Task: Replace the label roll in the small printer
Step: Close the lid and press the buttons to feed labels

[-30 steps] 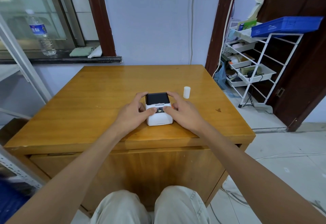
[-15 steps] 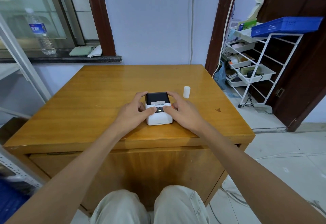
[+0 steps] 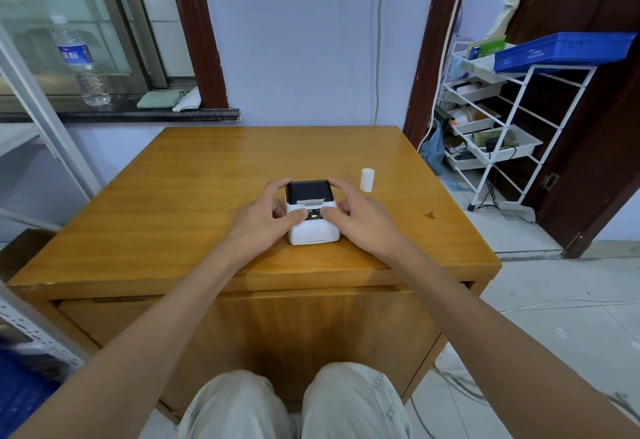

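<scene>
A small white printer [image 3: 313, 227] with a black lid stands near the front middle of the wooden table [image 3: 173, 196]; its lid is down and a strip of label shows at the slot. My left hand [image 3: 258, 219] grips its left side, thumb on the top panel. My right hand [image 3: 360, 219] grips the right side, thumb beside a lit green light. A white label roll [image 3: 367, 179] stands upright on the table, just right of and behind the printer, apart from my hands.
A white wire rack [image 3: 498, 127] with trays and a blue bin [image 3: 561, 51] stands to the right of the table. A water bottle [image 3: 81, 61] and folded cloths sit on the window sill behind. My knees are under the table's front edge.
Both hands stay on the printer. The thumbs have shifted slightly on the top panel; nothing else has moved.
</scene>
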Demonstrator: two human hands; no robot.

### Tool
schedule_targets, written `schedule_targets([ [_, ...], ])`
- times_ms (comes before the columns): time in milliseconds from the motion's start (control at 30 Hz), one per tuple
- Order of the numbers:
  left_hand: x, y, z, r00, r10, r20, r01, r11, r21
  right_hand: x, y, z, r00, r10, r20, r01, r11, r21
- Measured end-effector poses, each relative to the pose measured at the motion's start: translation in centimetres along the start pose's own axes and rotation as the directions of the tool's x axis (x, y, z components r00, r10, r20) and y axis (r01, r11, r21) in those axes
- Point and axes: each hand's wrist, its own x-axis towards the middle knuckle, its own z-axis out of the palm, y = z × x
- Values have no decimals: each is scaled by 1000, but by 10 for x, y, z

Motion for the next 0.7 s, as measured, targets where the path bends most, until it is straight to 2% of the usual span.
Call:
schedule_targets([
  [700, 0, -2, -1, 1000, 18, -1, -18, 1000, 16, 2, 2, 2, 1000, 9, -21, -9, 1000, 4],
])
